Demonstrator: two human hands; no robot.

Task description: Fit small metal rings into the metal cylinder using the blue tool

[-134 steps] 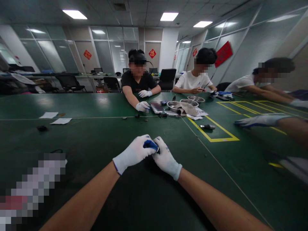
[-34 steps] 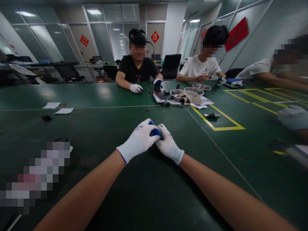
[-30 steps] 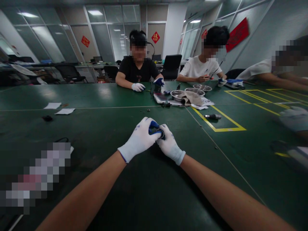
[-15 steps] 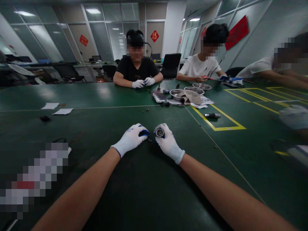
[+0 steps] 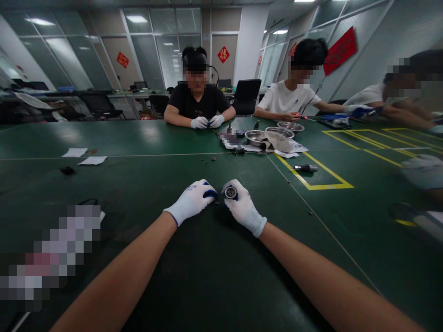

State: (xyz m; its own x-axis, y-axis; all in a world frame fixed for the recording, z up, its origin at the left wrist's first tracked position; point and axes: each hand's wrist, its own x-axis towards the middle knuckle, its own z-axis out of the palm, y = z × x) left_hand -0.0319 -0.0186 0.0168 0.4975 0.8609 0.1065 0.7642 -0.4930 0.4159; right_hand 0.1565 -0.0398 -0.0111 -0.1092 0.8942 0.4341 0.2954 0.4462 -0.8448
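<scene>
The right hand (image 5: 242, 207) pinches a small round metal part (image 5: 230, 192) just above the surface (image 5: 145, 184), well in from its edges, while the left hand (image 5: 190, 206) is curled shut on something unseen beside it, so loosened gloved fingers could let the part roll off.

1. White knit gloves with blue fingertips on left hand (image 5: 191, 204) and right hand (image 5: 243, 206).
2. Silver-and-black round part (image 5: 230, 192) in the right glove.
3. Dark green table (image 5: 145, 184), marked with yellow tape lines (image 5: 313, 186).
4. Shiny silver bowls (image 5: 255, 136).
5. White paper slips (image 5: 92, 160).
6. Red wall hangings (image 5: 340, 44) with gold characters.
7. Black shirt (image 5: 199, 103); white shirt (image 5: 282, 99).
</scene>
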